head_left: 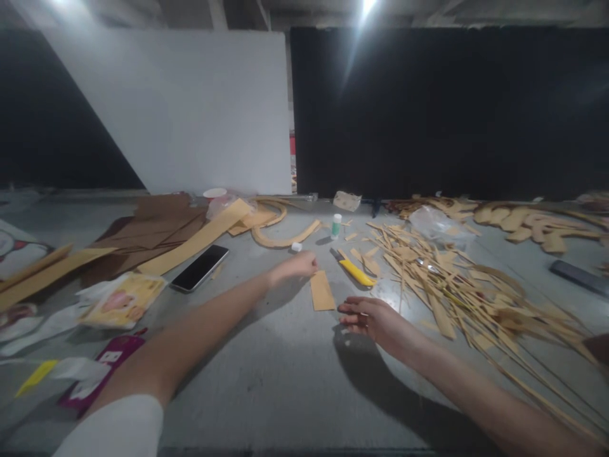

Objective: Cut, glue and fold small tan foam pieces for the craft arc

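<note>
My left hand point(297, 264) is closed, its fingertips at the upper left corner of a small tan rectangular piece point(323, 292), of leather or card. Whether the fingers pinch that corner or something small is hidden. To the right of the piece, my right hand point(365, 317) hovers above the table, fingers stretched out and holding nothing. Its fingertips are close to the piece's lower right corner. Beyond the right hand lies a yellow utility knife point(354, 271), its dark end pointing away to the left. A small bottle point(336, 226) with a green label stands farther back.
A heap of thin tan offcuts point(447, 285) spreads over the right side. On the left are a phone point(200, 268), a yellow tissue pack point(124, 300), a purple packet point(102, 371) and brown sheets point(152, 225). A small white cap point(296, 246) and a curved tan strip point(280, 241) lie beyond my left hand.
</note>
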